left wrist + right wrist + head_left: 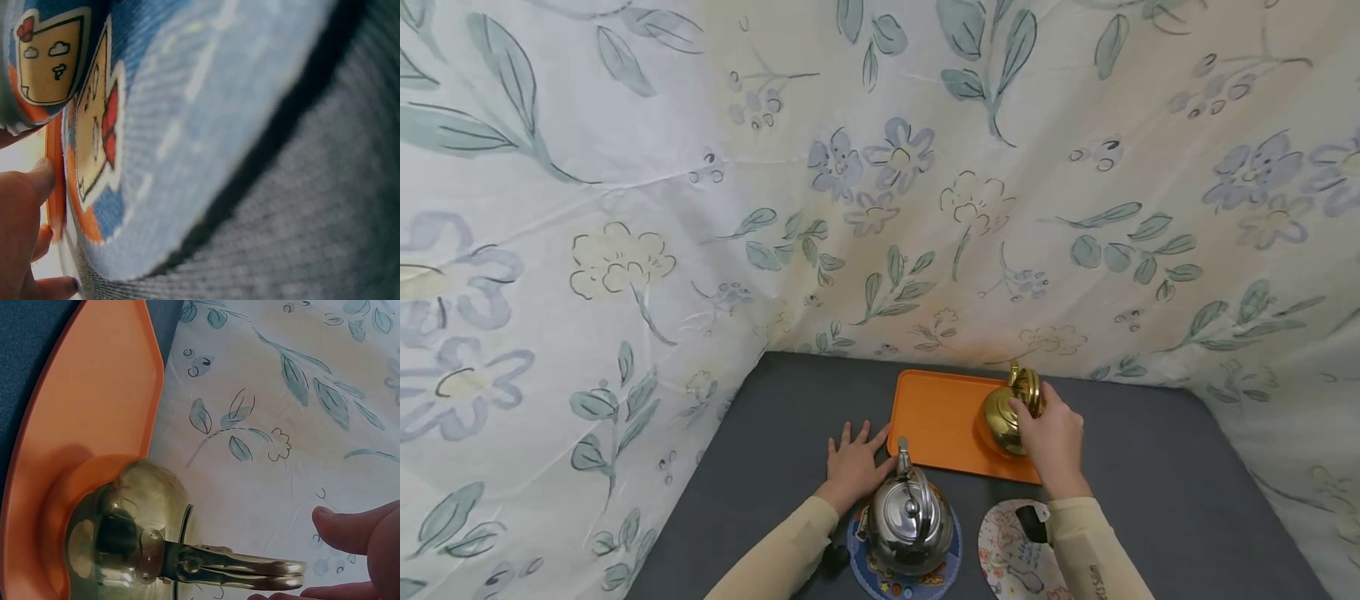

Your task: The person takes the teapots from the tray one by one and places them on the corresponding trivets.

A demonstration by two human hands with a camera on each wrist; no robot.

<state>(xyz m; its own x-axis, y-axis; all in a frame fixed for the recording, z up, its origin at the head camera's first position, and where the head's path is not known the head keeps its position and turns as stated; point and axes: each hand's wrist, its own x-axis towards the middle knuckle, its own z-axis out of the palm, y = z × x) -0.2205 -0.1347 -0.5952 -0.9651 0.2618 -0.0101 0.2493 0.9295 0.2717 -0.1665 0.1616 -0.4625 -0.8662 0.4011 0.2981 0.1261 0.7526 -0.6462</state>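
A gold kettle (pixel 1002 419) stands on the right part of an orange tray (pixel 928 417), its handle (pixel 244 567) raised. My right hand (pixel 1051 433) is at that handle; in the right wrist view the thumb (pixel 350 532) is straight and a gap separates it from the metal. Fingers spread, my left hand (pixel 856 467) lies beside the tray's near left corner, its thumb close to the tray edge. Just right of it, a silver kettle (pixel 910 525) sits on a round blue mat (pixel 953 554) with cartoon pictures. The left wrist view shows the mat's patterned surface (pixel 187 112) up close.
A pale patterned mat (pixel 1011 554) lies on the dark grey tabletop (pixel 1157 467), partly under my right forearm. Floral cloth (pixel 880 275) hangs behind the table and along both sides. A black wrist device (pixel 1032 523) is near my right sleeve.
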